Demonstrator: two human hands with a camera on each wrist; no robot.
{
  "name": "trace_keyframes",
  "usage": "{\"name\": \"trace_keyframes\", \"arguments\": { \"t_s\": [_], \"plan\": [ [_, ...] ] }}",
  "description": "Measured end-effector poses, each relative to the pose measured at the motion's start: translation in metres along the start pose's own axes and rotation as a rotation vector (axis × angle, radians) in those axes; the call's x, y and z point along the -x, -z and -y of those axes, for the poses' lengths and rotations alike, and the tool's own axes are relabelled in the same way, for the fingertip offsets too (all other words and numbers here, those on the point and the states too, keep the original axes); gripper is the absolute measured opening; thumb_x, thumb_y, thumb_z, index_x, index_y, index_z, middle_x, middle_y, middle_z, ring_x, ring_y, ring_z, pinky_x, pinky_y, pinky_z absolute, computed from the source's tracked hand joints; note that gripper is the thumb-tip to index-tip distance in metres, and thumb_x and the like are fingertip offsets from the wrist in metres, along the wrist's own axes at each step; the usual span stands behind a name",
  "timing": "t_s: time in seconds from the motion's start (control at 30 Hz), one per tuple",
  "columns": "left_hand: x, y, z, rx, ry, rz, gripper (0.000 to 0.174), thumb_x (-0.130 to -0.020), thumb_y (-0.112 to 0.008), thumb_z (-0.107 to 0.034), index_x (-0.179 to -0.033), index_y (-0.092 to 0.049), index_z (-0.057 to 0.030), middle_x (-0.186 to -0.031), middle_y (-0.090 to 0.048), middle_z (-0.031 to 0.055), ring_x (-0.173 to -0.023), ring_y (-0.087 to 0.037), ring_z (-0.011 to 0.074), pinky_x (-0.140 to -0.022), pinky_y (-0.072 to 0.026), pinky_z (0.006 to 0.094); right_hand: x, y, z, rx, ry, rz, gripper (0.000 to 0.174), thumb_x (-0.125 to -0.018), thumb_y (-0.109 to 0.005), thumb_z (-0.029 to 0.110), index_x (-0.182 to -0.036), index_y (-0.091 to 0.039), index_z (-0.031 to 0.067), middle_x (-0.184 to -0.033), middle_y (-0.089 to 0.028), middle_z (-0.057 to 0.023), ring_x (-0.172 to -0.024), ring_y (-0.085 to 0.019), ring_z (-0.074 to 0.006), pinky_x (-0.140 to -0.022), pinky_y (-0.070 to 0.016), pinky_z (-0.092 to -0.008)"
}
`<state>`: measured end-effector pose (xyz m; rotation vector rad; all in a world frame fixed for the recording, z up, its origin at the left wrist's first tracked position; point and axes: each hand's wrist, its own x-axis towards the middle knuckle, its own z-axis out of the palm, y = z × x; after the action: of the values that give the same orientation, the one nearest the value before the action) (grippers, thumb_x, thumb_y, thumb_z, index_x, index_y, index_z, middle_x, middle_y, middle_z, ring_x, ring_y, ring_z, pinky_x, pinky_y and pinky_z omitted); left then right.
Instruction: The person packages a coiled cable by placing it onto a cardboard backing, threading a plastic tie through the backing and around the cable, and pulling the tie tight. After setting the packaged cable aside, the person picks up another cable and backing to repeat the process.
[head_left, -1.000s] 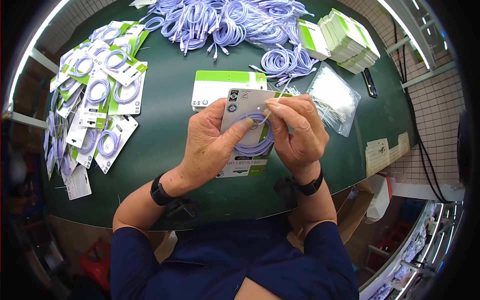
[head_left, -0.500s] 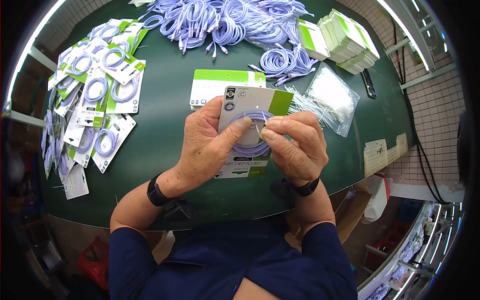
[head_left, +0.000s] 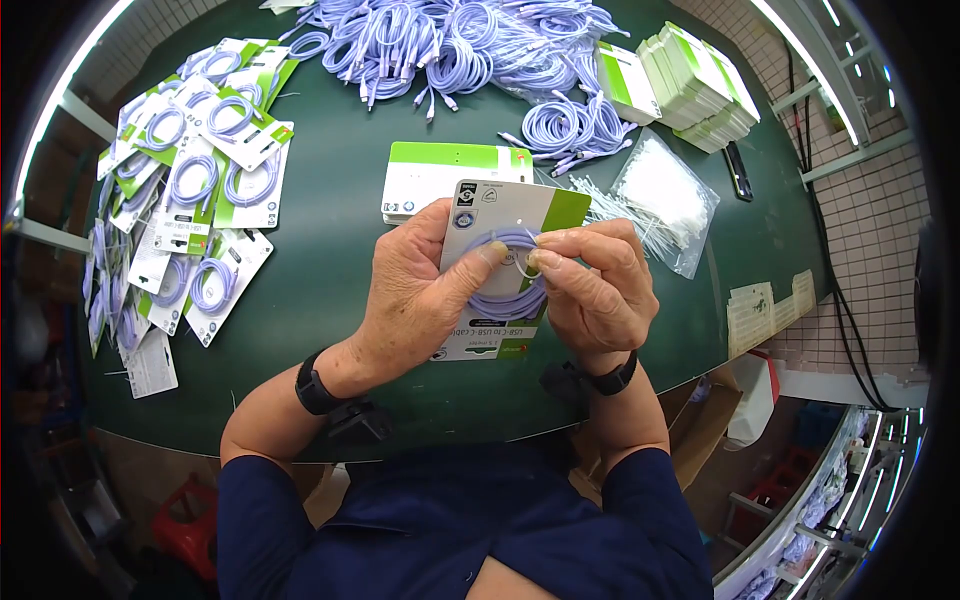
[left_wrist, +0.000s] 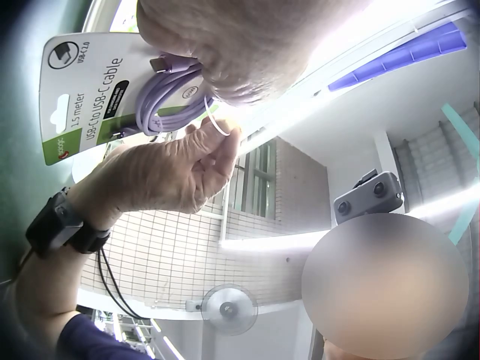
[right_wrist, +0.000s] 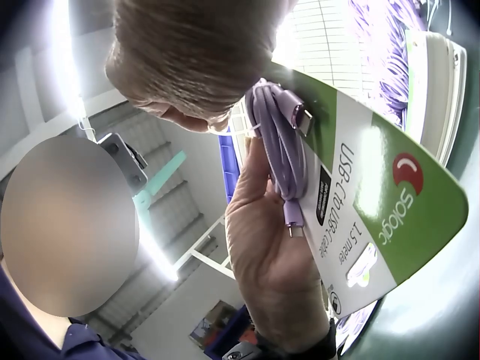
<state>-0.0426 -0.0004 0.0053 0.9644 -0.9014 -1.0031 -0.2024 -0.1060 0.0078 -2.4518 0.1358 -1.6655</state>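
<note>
In the head view, the left hand grips a white and green card by its left side, thumb on a coiled lilac cable lying against the card. The right hand pinches a thin white tie between thumb and forefinger at the coil's upper right. The left wrist view shows the tie as a curved loop between the coil and the right fingertips. Two cable plugs stand out from the coil in the right wrist view, beside the card's printed face.
Carded cables are heaped at the left. Loose lilac cables lie at the back, near stacked cards. Another card stack sits behind the hands. A bag of white ties and a black tool lie to the right.
The right hand has come down from above the coil's upper right, drawing the long upright end of the tie down into a small loop. The left hand keeps its grip on the card.
</note>
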Motion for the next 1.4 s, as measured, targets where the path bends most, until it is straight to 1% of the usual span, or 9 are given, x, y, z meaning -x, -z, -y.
{"name": "trace_keyframes", "arguments": {
  "t_s": [0.3, 0.37, 0.47, 0.6, 0.9, 1.03, 1.13, 1.3, 1.4],
  "plan": [
    [0.000, 0.000, 0.001, 0.019, 0.003, 0.020, 0.030, -0.100, -0.066, -0.003, -0.129, -0.063, 0.0040, -0.113, -0.075, 0.0104, -0.100, -0.069, 0.0124, -0.089, -0.0580, 0.0294, -0.001, -0.001, -0.003, -0.016, -0.029, 0.016, 0.018, -0.086, -0.081, 0.001, -0.102, -0.073, 0.0065, -0.092, -0.074, -0.0111, -0.076, -0.067, -0.0230, -0.061, -0.0519, -0.0312],
    [0.000, 0.001, 0.005, -0.048, -0.035, 0.021, 0.030, -0.099, -0.066, -0.003, -0.128, -0.063, 0.0038, -0.112, -0.075, 0.0102, -0.100, -0.069, 0.0126, -0.089, -0.0580, 0.0296, -0.002, -0.002, -0.005, -0.016, -0.038, 0.022, 0.018, -0.086, -0.081, 0.000, -0.101, -0.073, 0.0063, -0.092, -0.074, -0.0111, -0.075, -0.066, -0.0226, -0.061, -0.0515, -0.0311],
    [0.000, 0.002, 0.011, -0.089, -0.066, 0.018, 0.029, -0.099, -0.067, -0.003, -0.127, -0.063, 0.0035, -0.111, -0.074, 0.0101, -0.100, -0.069, 0.0129, -0.088, -0.0580, 0.0297, -0.004, -0.004, -0.008, -0.066, -0.122, 0.039, 0.019, -0.085, -0.079, -0.003, -0.101, -0.073, 0.0053, -0.091, -0.074, -0.0108, -0.073, -0.066, -0.0222, -0.060, -0.0505, -0.0308],
    [-0.001, 0.003, 0.012, -0.113, -0.083, 0.019, 0.028, -0.099, -0.067, -0.004, -0.126, -0.063, 0.0032, -0.110, -0.074, 0.0101, -0.099, -0.069, 0.0134, -0.088, -0.0581, 0.0301, -0.010, 0.000, -0.006, -0.001, -0.062, 0.128, 0.021, -0.082, -0.081, -0.002, -0.101, -0.074, 0.0050, -0.090, -0.074, -0.0103, -0.071, -0.065, -0.0223, -0.059, -0.0503, -0.0305],
    [-0.003, 0.004, 0.007, -0.111, -0.053, 0.027, 0.028, -0.099, -0.067, -0.004, -0.126, -0.064, 0.0034, -0.111, -0.074, 0.0111, -0.100, -0.070, 0.0149, -0.088, -0.0582, 0.0303, -0.011, 0.002, -0.006, 0.021, -0.035, 0.124, 0.022, -0.080, -0.082, -0.001, -0.099, -0.074, 0.0059, -0.089, -0.073, -0.0083, -0.071, -0.062, -0.0218, -0.058, -0.0488, -0.0303],
    [-0.001, 0.005, 0.008, -0.125, -0.063, 0.036, 0.029, -0.099, -0.067, -0.004, -0.127, -0.063, 0.0033, -0.112, -0.074, 0.0117, -0.101, -0.070, 0.0151, -0.088, -0.0582, 0.0305, -0.015, 0.009, -0.007, 0.081, -0.134, 0.153, 0.022, -0.079, -0.082, -0.001, -0.098, -0.076, 0.0080, -0.087, -0.069, -0.0061, -0.073, -0.059, -0.0209, -0.059, -0.0473, -0.0300],
    [-0.001, 0.004, 0.007, -0.140, -0.091, 0.039, 0.030, -0.099, -0.068, -0.004, -0.127, -0.064, 0.0032, -0.112, -0.074, 0.0116, -0.101, -0.070, 0.0150, -0.088, -0.0582, 0.0306, -0.018, 0.013, -0.006, -0.039, -0.131, 0.189, 0.024, -0.078, -0.082, -0.001, -0.099, -0.077, 0.0093, -0.086, -0.066, -0.0046, -0.075, -0.057, -0.0206, -0.060, -0.0461, -0.0302],
    [-0.002, 0.005, 0.004, -0.164, -0.106, 0.022, 0.030, -0.098, -0.069, -0.005, -0.126, -0.065, 0.0030, -0.110, -0.075, 0.0106, -0.099, -0.070, 0.0147, -0.087, -0.0580, 0.0304, -0.014, 0.006, -0.002, -0.034, -0.164, 0.097, 0.023, -0.078, -0.082, -0.001, -0.098, -0.077, 0.0092, -0.085, -0.067, -0.0042, -0.075, -0.058, -0.0205, -0.061, -0.0463, -0.0308],
    [-0.003, 0.007, 0.007, -0.179, -0.092, 0.020, 0.029, -0.097, -0.070, -0.005, -0.125, -0.065, 0.0032, -0.108, -0.075, 0.0102, -0.098, -0.071, 0.0144, -0.086, -0.0579, 0.0301, -0.017, 0.008, -0.003, -0.067, -0.222, 0.196, 0.021, -0.078, -0.082, -0.002, -0.096, -0.077, 0.0086, -0.083, -0.067, -0.0040, -0.074, -0.059, -0.0207, -0.061, -0.0467, -0.0308]
  ]
}}
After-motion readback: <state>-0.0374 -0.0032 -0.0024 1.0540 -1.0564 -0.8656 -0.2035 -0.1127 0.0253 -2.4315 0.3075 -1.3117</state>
